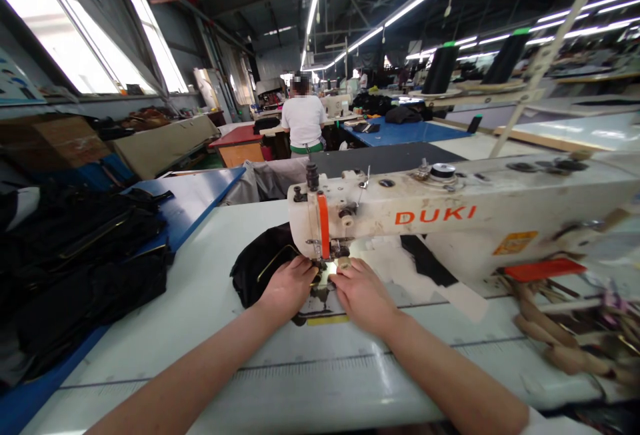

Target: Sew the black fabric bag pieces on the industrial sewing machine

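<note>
A white sewing machine (pixel 370 205) with an orange strip on its head stands in front of me. Left of its needle lies a black fabric piece (pixel 250 265) with a thin gold line, bunched on the pale table. My left hand (pixel 290 288) is closed on the fabric's near edge, its fingertips close to the presser foot. My right hand (pixel 365 296) rests just right of the needle, fingers bent and pressed together by the lit needle area. Whatever lies beneath those right fingertips is hidden.
Black garment pieces (pixel 85 268) are heaped on the left. A black scrap (pixel 427 260) and white sheets (pixel 395 268) lie under the machine arm. Tan straps (pixel 555 335) sit at the right. A person in a white shirt (pixel 303 120) sits farther ahead, facing away.
</note>
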A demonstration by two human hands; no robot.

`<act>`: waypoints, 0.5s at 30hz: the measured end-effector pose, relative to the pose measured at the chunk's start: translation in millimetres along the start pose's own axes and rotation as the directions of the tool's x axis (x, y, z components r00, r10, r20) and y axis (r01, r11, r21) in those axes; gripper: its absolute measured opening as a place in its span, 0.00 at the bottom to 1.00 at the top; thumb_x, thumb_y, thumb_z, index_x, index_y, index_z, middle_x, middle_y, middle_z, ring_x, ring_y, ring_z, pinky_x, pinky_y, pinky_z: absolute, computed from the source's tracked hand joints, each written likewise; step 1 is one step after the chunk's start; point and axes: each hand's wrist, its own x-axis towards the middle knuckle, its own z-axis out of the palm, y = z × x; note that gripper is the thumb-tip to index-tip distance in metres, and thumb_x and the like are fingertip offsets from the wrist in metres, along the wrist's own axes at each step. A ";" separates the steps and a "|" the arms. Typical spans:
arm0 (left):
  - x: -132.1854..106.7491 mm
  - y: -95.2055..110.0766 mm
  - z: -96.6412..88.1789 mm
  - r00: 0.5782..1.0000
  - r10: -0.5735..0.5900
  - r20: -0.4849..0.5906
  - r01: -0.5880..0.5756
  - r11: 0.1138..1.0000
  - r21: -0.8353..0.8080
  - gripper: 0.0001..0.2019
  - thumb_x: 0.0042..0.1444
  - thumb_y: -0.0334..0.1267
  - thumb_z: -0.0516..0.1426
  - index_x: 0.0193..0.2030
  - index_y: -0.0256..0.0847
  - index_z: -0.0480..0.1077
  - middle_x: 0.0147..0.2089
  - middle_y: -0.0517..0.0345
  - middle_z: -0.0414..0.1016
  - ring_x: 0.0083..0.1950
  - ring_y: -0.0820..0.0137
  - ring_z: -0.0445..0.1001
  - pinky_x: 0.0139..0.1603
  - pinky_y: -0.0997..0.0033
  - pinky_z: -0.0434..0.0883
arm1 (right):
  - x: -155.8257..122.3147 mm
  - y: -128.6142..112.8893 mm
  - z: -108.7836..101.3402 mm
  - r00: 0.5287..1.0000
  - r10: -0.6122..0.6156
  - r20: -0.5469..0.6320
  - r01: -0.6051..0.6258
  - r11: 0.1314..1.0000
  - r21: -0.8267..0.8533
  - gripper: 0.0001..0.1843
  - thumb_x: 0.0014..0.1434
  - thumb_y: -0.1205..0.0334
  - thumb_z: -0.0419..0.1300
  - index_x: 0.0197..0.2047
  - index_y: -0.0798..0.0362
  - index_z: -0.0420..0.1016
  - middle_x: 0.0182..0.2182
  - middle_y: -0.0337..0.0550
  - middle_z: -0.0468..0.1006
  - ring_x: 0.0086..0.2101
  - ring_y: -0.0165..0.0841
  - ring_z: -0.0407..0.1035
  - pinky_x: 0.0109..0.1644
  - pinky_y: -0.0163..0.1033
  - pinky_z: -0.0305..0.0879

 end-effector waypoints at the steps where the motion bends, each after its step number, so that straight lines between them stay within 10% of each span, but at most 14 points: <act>1: 0.9 -0.5 1.2 1.000 -0.004 -0.004 0.004 1.000 -0.002 0.08 0.56 0.28 0.53 0.42 0.37 0.69 0.43 0.49 0.73 0.49 0.60 0.69 0.49 0.59 0.71 | 0.1 0.0 0.5 1.000 0.000 -0.001 0.000 1.000 0.001 0.10 0.61 0.66 0.52 0.36 0.54 0.75 0.32 0.45 0.71 0.40 0.39 0.59 0.46 0.42 0.55; 7: -19.3 -3.1 -8.4 1.000 -0.021 -0.004 0.020 0.998 -0.063 0.13 0.56 0.27 0.52 0.47 0.36 0.70 0.47 0.50 0.73 0.55 0.61 0.67 0.54 0.59 0.69 | -0.5 -0.2 1.5 1.000 -0.013 -0.009 0.013 1.000 0.025 0.10 0.60 0.69 0.52 0.38 0.53 0.76 0.32 0.44 0.72 0.40 0.38 0.61 0.46 0.42 0.58; 15: -149.8 34.0 -78.4 0.983 -0.179 -0.046 0.146 0.905 -0.399 0.14 0.57 0.38 0.56 0.50 0.41 0.70 0.55 0.47 0.70 0.63 0.59 0.61 0.60 0.54 0.66 | -13.5 -21.4 4.4 0.978 -0.191 -0.082 0.202 0.966 0.163 0.16 0.61 0.70 0.50 0.49 0.52 0.73 0.40 0.47 0.74 0.44 0.40 0.65 0.50 0.47 0.64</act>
